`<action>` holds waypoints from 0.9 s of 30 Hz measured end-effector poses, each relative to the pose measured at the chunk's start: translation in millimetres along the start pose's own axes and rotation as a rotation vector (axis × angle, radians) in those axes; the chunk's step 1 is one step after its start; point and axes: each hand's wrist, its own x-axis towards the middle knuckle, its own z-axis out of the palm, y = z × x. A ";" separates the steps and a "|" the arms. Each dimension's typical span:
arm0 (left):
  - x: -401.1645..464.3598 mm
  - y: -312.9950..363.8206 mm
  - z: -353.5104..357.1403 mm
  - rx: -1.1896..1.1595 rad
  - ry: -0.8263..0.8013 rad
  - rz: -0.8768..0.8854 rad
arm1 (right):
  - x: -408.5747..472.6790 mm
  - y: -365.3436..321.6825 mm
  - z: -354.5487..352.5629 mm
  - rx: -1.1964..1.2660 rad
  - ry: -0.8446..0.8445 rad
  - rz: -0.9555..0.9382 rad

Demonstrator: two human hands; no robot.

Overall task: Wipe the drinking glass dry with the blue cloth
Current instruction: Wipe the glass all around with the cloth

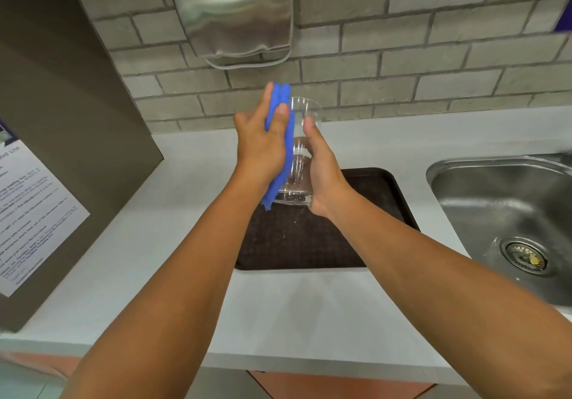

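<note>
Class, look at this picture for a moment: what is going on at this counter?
A person is drying a clear drinking glass over a dark tray on a pale counter. The right hand holds the glass tilted, its mouth pointing away. The left hand presses a blue cloth flat against the glass's outer side. A steel sink lies to the right, and a hand dryer hangs on the brick wall.

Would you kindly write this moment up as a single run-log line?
left hand: presses blue cloth on glass side | right hand: holds drinking glass | held above dark tray | step: wiping outside
</note>
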 end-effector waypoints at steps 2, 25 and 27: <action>1.5 -3.5 -4.5 -0.260 -0.026 -0.273 | -1.4 -0.1 -3.0 0.043 -0.043 0.007; 6.3 1.9 4.2 -0.297 -0.123 -0.325 | 13.1 -4.0 -17.8 0.236 -0.167 0.035; 6.2 0.7 7.9 -0.305 -0.119 -0.306 | 14.4 -5.6 -20.1 0.215 -0.149 0.030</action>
